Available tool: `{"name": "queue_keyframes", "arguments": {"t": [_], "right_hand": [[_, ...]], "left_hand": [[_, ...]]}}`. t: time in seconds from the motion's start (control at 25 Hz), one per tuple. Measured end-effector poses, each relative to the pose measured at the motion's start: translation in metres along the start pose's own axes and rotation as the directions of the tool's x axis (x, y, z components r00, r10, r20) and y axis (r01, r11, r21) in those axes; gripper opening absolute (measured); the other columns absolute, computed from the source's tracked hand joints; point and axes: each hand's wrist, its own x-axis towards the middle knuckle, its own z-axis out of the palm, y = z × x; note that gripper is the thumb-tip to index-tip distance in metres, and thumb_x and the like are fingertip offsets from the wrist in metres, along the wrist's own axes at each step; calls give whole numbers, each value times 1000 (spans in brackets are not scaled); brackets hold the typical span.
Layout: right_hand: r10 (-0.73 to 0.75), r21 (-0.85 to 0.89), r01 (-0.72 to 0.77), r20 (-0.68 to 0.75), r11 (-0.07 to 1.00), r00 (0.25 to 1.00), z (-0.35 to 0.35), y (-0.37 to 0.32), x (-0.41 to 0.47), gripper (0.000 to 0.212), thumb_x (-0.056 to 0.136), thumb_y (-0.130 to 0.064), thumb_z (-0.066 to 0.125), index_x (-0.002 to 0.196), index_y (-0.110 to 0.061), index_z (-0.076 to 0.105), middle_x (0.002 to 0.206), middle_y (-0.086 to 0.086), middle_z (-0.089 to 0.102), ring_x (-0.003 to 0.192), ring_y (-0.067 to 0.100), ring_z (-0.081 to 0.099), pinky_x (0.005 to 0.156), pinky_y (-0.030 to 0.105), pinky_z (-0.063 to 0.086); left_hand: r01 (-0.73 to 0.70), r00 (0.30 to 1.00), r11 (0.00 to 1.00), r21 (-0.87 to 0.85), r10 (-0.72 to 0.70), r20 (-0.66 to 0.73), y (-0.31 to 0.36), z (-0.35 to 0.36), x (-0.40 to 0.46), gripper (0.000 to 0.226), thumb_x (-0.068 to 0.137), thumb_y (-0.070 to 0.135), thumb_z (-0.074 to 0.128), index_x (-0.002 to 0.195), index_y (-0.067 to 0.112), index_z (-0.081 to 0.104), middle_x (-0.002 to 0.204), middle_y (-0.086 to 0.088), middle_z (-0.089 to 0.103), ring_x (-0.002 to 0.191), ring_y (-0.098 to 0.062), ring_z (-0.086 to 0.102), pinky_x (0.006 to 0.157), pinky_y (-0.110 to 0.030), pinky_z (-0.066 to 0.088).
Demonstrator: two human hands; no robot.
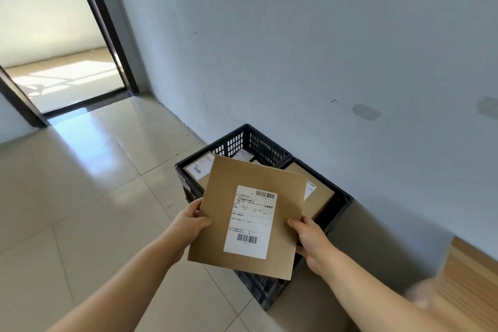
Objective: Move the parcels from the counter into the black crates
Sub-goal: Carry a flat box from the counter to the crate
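Parcel (250, 217) held over perhaps three crated parcels.

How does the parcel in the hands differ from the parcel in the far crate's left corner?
The held parcel hangs above the crates, gripped by the left hand and right hand; the corner parcel lies inside the far crate. The held parcel's label shows whole; the corner parcel is partly hidden. Both are brown with white barcode labels.
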Motion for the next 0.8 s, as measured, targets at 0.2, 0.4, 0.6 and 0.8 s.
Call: {"name": "queue_keyframes", "arguments": {"t": [0.2, 0.4, 0.6, 0.8], "right_hand": [[46, 86, -36, -116, 996, 992, 64, -13, 49, 24, 97, -16, 52, 121, -19, 54, 108, -2, 65, 97, 14, 60, 80, 31, 47], [178, 181, -137, -230, 974, 957, 79, -5, 82, 23, 98, -16, 53, 121, -18, 52, 105, -3, 63, 95, 14, 58, 87, 35, 44], [215, 224, -140, -360, 965, 908, 52, -17, 129, 26, 98, -16, 52, 124, -16, 53, 107, -1, 64, 95, 16, 59, 84, 36, 44], [244, 284, -140, -375, 949, 894, 49, -47, 185, 30, 97, -10, 52, 127, -14, 50, 112, 3, 64, 95, 18, 59, 76, 34, 46]], "left_hand": [[28, 992, 997, 77, -37, 121, 38, -47, 86, 55, 94, 5, 50, 140, 32, 39, 110, 1, 61, 96, -18, 61, 90, -41, 46], [63, 965, 978, 200, -111, 237, 57, -44, 158, 59, 92, 8, 51, 141, 39, 37, 118, 3, 61, 101, -20, 62, 94, -43, 48], [-4, 918, 943, 334, -129, 375, 81, -3, 226, 63, 91, 10, 45, 145, 40, 30, 132, 2, 50, 111, -20, 56, 95, -38, 47], [-85, 925, 922, 378, -68, 375, 118, 20, 288, 63, 92, 5, 39, 145, 39, 32, 136, -3, 36, 96, -15, 48, 62, -20, 43]]}}
